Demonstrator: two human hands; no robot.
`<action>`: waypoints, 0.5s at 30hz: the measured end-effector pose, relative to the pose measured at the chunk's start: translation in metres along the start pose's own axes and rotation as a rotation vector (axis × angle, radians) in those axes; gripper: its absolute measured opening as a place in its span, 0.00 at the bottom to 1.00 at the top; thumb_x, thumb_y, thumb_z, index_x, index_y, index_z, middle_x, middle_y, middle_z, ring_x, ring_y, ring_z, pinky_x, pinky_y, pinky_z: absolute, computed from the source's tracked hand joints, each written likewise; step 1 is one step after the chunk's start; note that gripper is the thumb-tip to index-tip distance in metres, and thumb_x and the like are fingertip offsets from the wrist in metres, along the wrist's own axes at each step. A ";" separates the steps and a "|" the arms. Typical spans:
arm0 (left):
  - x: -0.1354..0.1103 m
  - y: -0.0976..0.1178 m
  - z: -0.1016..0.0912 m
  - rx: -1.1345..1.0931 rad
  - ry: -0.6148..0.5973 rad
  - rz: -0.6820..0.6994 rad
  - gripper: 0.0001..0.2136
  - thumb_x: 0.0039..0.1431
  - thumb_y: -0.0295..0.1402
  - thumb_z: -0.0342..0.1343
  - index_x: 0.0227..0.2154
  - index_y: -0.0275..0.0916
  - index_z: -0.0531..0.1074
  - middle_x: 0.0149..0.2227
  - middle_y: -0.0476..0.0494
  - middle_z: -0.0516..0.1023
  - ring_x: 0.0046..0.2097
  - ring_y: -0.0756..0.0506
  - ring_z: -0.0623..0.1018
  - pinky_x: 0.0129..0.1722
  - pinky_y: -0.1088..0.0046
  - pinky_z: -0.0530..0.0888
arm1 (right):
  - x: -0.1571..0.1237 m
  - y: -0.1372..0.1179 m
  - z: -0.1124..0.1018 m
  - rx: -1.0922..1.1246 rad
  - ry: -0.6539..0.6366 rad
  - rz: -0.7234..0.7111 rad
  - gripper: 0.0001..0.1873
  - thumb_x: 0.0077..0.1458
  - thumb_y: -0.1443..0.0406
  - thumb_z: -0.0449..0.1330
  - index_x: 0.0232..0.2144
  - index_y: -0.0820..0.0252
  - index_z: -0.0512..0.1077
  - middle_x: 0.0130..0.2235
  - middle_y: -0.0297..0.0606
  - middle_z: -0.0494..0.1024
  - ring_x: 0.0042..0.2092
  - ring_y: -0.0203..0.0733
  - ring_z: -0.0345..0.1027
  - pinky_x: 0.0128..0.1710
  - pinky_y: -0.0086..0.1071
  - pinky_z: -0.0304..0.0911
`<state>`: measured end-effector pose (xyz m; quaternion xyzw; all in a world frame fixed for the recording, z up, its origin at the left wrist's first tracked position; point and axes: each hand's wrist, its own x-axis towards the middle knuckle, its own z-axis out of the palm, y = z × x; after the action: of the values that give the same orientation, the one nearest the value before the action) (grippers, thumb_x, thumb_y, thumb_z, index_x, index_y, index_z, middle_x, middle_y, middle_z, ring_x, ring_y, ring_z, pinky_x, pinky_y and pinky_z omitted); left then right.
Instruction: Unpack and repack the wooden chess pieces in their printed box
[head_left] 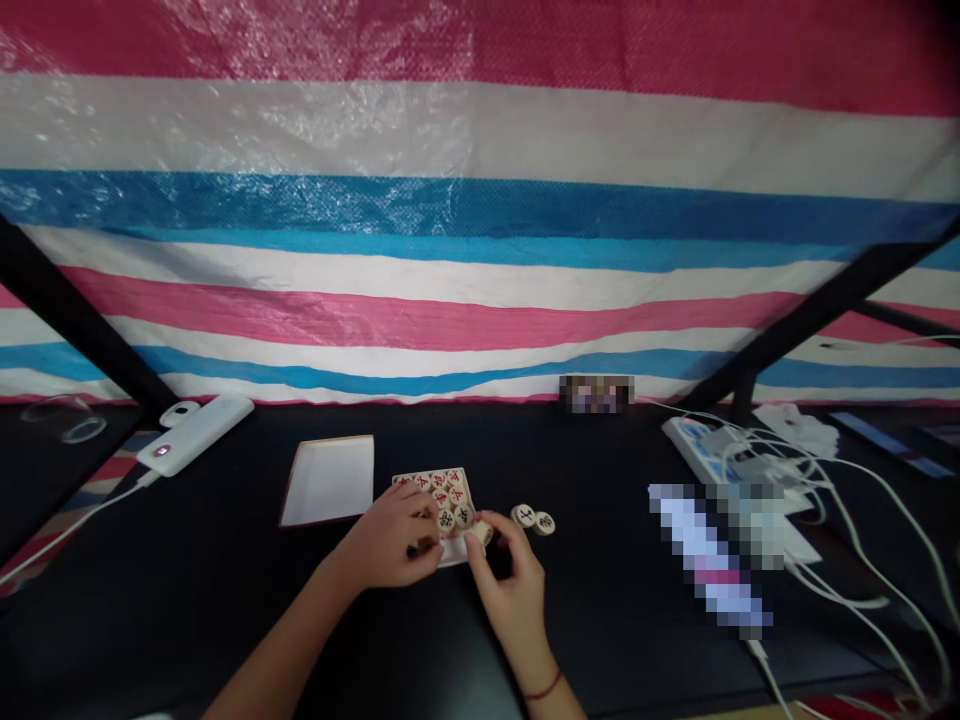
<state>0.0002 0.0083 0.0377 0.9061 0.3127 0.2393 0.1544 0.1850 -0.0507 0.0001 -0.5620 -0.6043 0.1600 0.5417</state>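
Observation:
An open shallow box (454,552) holds several round Chinese chess pieces (440,498), some with red characters and some with black ones. Over its left side bends my left hand (394,535), fingers curled at the near left edge, thumb and index close together; the fingertips partly hide what they touch. At the box's near right corner, my right hand (517,570) pinches a pale chess piece (484,534) between thumb and fingers. Just right of that hand, a few more chess pieces (527,516) lie close together on the black table (600,620).
Left of the box lies a white-lined box lid (331,482). A white power bank (196,436) with a cable stands at the far left. On the right are a power strip (694,450), tangled white cables (847,500) and a blurred-out phone (709,560). A striped sheet (450,230) hangs behind.

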 end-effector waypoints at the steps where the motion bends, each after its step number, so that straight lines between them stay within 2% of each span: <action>1: 0.000 -0.002 0.000 0.010 0.024 -0.012 0.06 0.57 0.30 0.54 0.27 0.41 0.75 0.33 0.46 0.75 0.38 0.46 0.71 0.43 0.66 0.67 | 0.000 -0.002 0.000 -0.037 -0.023 -0.022 0.10 0.57 0.62 0.59 0.42 0.57 0.71 0.40 0.42 0.77 0.42 0.44 0.71 0.42 0.37 0.67; 6: -0.003 -0.016 -0.001 0.079 0.121 -0.094 0.13 0.59 0.25 0.48 0.43 0.41 0.73 0.38 0.44 0.76 0.40 0.45 0.72 0.43 0.66 0.69 | -0.003 -0.014 0.001 -0.198 -0.179 -0.141 0.08 0.57 0.60 0.61 0.38 0.55 0.73 0.37 0.40 0.78 0.43 0.47 0.69 0.42 0.40 0.64; 9: -0.004 -0.019 -0.002 0.088 0.117 -0.116 0.13 0.58 0.25 0.49 0.43 0.42 0.73 0.38 0.44 0.76 0.39 0.45 0.71 0.42 0.66 0.69 | -0.005 -0.018 0.005 -0.263 -0.209 -0.160 0.09 0.57 0.58 0.60 0.38 0.56 0.73 0.36 0.39 0.78 0.41 0.47 0.68 0.39 0.38 0.62; 15: -0.004 -0.021 -0.002 0.094 0.126 -0.104 0.11 0.59 0.25 0.49 0.41 0.42 0.74 0.37 0.45 0.76 0.39 0.45 0.71 0.42 0.67 0.69 | -0.004 -0.023 0.012 -0.350 -0.311 -0.097 0.10 0.58 0.56 0.59 0.35 0.55 0.73 0.34 0.38 0.78 0.38 0.46 0.67 0.35 0.35 0.58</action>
<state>-0.0131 0.0217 0.0289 0.8780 0.3794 0.2726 0.1040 0.1627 -0.0563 0.0131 -0.5865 -0.7250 0.1112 0.3436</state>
